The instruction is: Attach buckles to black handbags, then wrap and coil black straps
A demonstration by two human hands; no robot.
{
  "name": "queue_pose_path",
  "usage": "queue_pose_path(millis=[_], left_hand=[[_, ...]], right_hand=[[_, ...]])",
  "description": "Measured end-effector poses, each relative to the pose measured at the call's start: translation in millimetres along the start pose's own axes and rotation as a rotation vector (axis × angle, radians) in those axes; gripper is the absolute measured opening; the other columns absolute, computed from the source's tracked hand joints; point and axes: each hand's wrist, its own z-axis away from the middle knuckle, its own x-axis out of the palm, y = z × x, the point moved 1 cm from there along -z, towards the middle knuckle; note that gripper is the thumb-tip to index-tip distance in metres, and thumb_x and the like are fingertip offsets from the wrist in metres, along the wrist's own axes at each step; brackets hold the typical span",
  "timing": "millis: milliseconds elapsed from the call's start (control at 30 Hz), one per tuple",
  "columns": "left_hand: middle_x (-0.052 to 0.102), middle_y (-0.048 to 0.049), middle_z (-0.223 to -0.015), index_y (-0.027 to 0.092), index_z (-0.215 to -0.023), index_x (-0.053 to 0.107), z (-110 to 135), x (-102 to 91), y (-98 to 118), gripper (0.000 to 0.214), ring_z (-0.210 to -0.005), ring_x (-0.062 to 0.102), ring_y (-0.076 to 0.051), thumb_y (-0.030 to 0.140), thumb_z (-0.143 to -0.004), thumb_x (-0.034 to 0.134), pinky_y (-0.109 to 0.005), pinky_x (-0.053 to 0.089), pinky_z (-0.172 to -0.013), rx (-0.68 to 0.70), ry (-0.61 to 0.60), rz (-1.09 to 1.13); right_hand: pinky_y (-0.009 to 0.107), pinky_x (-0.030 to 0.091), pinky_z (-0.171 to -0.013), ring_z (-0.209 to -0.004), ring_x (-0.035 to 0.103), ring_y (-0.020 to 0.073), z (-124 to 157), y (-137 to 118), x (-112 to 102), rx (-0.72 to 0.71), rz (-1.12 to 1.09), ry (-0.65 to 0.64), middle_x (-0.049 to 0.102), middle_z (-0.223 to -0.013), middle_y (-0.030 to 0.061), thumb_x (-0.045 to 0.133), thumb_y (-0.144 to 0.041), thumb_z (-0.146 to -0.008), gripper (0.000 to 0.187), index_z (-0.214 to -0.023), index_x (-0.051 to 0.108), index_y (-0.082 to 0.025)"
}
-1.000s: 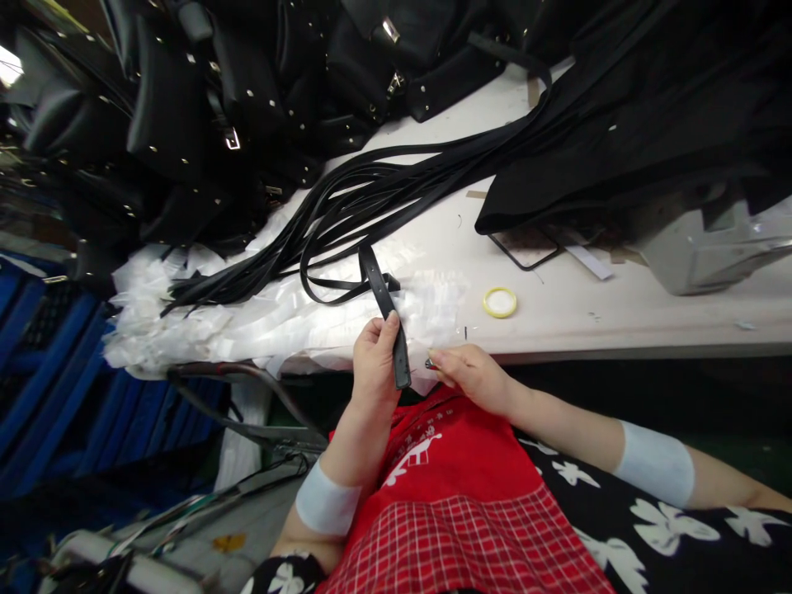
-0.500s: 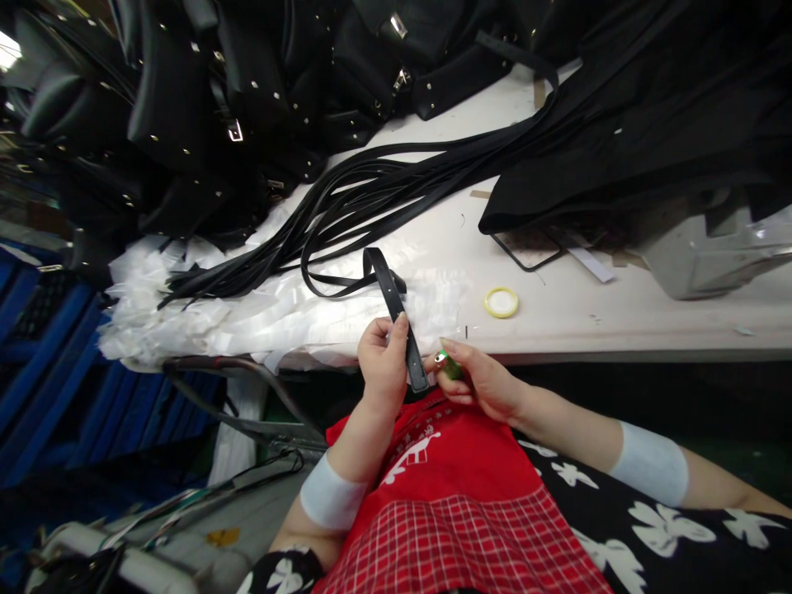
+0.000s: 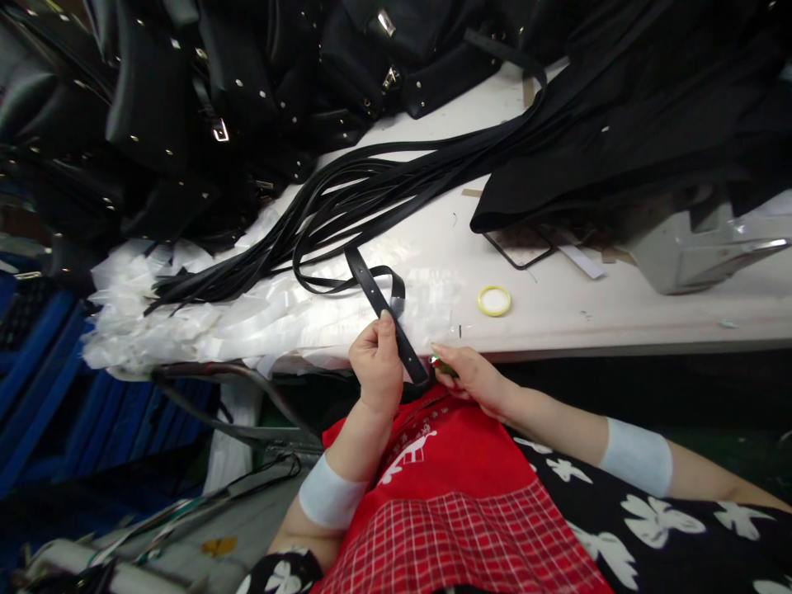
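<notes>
Head view, left hand (image 3: 375, 369) pinching black strap (image 3: 370, 289) end, right hand (image 3: 473, 378) closed on green lighter (image 3: 437, 361) beside it

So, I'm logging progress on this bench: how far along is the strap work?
Early, it seems: no finished strap shows. In hand: the left hand pinches one flat black leather-like strap near its end, and the right hand holds a small green lighter at its tip. Left: the bundle of long black straps on the white table.

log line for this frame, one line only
left hand: grips black strap near its end | right hand: holds green lighter at strap tip | table: yellow ring, strap bundle
</notes>
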Motion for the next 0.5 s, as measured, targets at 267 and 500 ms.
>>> queue_pose_path(millis=[267, 500], left_hand=[[0.026, 0.0068, -0.052, 0.019, -0.054, 0.036, 0.7, 3.2, 4.3, 0.055, -0.046, 0.024, -0.007, 0.055, -0.084, 0.064, -0.021, 0.020, -0.041, -0.035, 0.023, 0.043], [0.027, 0.0069, -0.051, 0.019, -0.054, 0.036, -1.4, 2.0, 5.9, 0.055, -0.046, 0.024, -0.007, 0.056, -0.083, 0.065, -0.021, 0.020, -0.040, -0.040, 0.018, 0.058]], right_hand=[[0.024, 0.013, -0.041, -0.042, 0.022, 0.0053, -2.1, 3.4, 3.2, 0.039, 0.020, 0.000, 0.034, -0.045, -0.0070, 0.052, -0.068, -0.079, 0.055, -0.056, 0.046, -0.018], [0.023, 0.013, -0.040, -0.042, 0.022, 0.0056, -2.2, 5.9, 1.5, 0.061, 0.024, -0.011, 0.036, -0.046, -0.0064, 0.051, -0.068, -0.081, 0.055, -0.059, 0.049, -0.018]])
